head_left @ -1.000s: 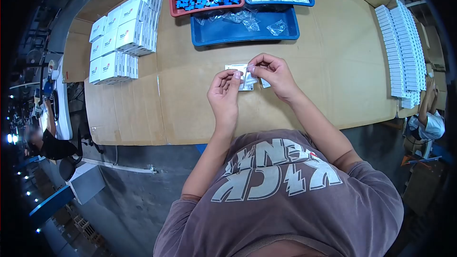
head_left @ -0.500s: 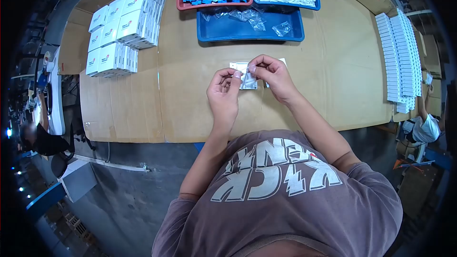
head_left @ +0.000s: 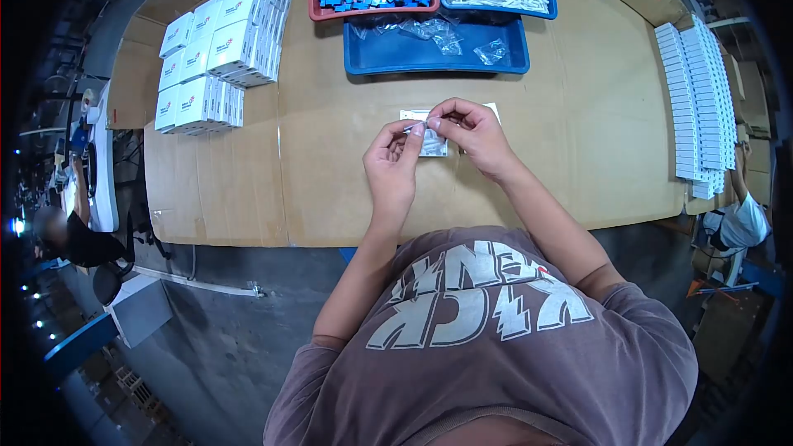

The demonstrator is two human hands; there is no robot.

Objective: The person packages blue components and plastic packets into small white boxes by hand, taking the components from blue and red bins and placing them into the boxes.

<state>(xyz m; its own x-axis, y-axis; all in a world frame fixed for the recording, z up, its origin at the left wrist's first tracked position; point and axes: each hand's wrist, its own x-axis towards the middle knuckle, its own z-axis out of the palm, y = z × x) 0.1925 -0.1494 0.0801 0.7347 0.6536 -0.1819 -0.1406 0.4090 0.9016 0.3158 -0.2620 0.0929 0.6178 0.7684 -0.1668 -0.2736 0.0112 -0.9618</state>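
Note:
My left hand [head_left: 395,153] and my right hand [head_left: 471,134] meet over the middle of the table, thumbs and forefingers pinched close together. Between them is the top of a small clear plastic bag [head_left: 434,145] with white pieces in it. The bag hangs just below my fingertips and overlaps a flat white box [head_left: 407,115] behind it. Part of that box is hidden by my right hand, with a white corner showing beyond the knuckles.
Beyond my hands stands a blue tray [head_left: 388,62] with clear bags. Behind it are a red tray [head_left: 376,11] of blue parts and a blue tray [head_left: 552,0] of white sticks. White boxes [head_left: 202,62] are stacked left, more boxes [head_left: 694,99] right. People work at both sides.
My fingertips have come closer together at the bag's top, with the left thumb and forefinger shifting slightly right. The view has shifted a little.

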